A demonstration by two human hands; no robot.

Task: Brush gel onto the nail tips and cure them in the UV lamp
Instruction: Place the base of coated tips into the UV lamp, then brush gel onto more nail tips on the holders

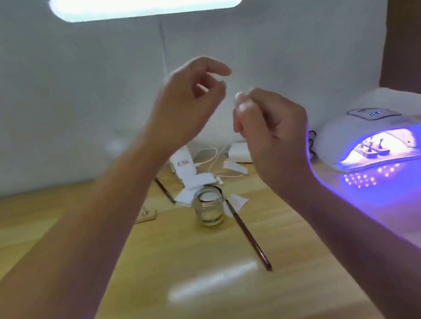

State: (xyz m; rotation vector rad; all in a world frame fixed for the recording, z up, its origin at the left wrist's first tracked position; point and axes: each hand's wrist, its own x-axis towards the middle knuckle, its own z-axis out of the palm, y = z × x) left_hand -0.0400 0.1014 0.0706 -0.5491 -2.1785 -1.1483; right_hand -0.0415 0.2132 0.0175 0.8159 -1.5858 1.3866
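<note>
I see a wooden table (50, 222) against a white wall, strip light (147, 0) above. The UV lamp (372, 142) glows at right; its display is unreadable. My left hand (190, 100) and right hand (272, 129) hover loosely curled; whether they hold anything I cannot tell.

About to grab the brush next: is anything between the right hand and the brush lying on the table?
Nothing visible blocks it. The right hand is raised above the table; the brush lies below it on open wood, its upper end beside the glass jar and on a paper scrap. The UV lamp sits off to the right.
</note>
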